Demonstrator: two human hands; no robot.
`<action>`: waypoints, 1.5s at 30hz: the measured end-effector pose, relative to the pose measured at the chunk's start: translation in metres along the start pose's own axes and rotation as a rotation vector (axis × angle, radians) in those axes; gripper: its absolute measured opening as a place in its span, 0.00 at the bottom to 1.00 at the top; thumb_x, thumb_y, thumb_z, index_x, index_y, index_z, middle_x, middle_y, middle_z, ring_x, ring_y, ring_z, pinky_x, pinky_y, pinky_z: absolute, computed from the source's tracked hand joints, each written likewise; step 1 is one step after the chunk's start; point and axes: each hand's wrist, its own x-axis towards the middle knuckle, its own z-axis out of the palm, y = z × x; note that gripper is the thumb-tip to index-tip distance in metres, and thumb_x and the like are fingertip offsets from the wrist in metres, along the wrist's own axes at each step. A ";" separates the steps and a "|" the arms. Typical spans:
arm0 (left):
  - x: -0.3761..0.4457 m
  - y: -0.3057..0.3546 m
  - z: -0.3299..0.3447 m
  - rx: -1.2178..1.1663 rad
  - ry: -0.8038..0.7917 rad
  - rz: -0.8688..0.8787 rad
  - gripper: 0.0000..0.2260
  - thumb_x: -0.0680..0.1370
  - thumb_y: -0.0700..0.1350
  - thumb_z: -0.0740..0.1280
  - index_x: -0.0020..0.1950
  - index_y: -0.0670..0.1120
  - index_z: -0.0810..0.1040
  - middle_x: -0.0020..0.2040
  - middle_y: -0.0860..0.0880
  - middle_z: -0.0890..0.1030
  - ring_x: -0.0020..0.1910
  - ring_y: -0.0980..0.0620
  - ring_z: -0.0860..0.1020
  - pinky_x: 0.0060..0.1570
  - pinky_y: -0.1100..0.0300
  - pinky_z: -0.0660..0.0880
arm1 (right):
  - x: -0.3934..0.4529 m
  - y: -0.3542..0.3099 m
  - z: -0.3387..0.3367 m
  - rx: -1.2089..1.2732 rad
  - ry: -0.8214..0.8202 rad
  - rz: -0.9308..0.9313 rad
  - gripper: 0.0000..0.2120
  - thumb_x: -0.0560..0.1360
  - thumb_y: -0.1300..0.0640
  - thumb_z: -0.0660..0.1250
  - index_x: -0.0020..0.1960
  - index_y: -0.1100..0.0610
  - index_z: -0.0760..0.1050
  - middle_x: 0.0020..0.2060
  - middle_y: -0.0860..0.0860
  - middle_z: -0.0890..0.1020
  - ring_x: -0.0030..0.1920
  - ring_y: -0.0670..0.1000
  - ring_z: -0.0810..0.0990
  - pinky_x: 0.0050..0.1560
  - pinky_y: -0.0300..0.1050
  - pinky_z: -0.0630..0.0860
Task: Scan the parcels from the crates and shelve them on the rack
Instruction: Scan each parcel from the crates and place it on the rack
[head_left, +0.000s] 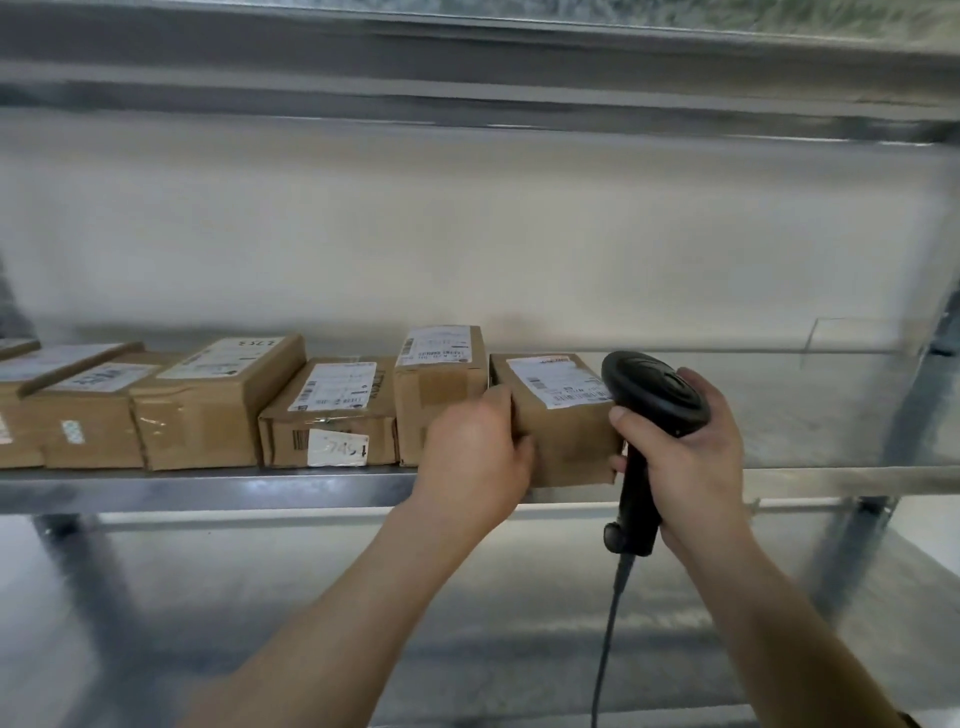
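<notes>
A small brown cardboard parcel (566, 431) with a white label on top sits at the front of the metal rack shelf (208, 488), its near end over the shelf's front edge. My left hand (475, 457) grips its left front corner, thumb on top. My right hand (691, 457) holds a black corded barcode scanner (652, 400) by the handle, right beside the parcel's right side. Several other labelled parcels (332, 415) stand in a row to the left on the same shelf.
The shelf stretches bare to the right of the held parcel up to a grey upright post (919, 384). Another shelf (467, 62) runs overhead. A lower shelf level (467, 623) lies beneath, and the scanner cable (605, 649) hangs down.
</notes>
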 end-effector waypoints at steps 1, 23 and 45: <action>0.001 -0.001 0.000 0.013 0.015 0.013 0.08 0.77 0.46 0.69 0.55 0.47 0.76 0.44 0.50 0.81 0.46 0.46 0.79 0.43 0.54 0.73 | 0.003 0.002 0.001 0.010 -0.005 0.006 0.30 0.73 0.71 0.74 0.69 0.52 0.69 0.45 0.46 0.82 0.30 0.44 0.79 0.33 0.45 0.79; 0.017 -0.011 0.007 0.135 0.131 0.054 0.10 0.78 0.41 0.68 0.58 0.45 0.78 0.47 0.46 0.82 0.47 0.42 0.80 0.39 0.53 0.73 | 0.018 0.018 0.016 0.092 -0.038 0.010 0.31 0.73 0.70 0.75 0.70 0.52 0.69 0.53 0.50 0.81 0.32 0.43 0.81 0.42 0.53 0.80; -0.075 -0.095 -0.034 0.224 0.331 0.072 0.19 0.72 0.57 0.72 0.57 0.47 0.83 0.53 0.47 0.79 0.50 0.44 0.78 0.37 0.57 0.74 | -0.089 0.024 0.037 -0.213 -0.185 -0.203 0.37 0.67 0.59 0.80 0.67 0.35 0.69 0.58 0.28 0.78 0.64 0.52 0.80 0.62 0.64 0.79</action>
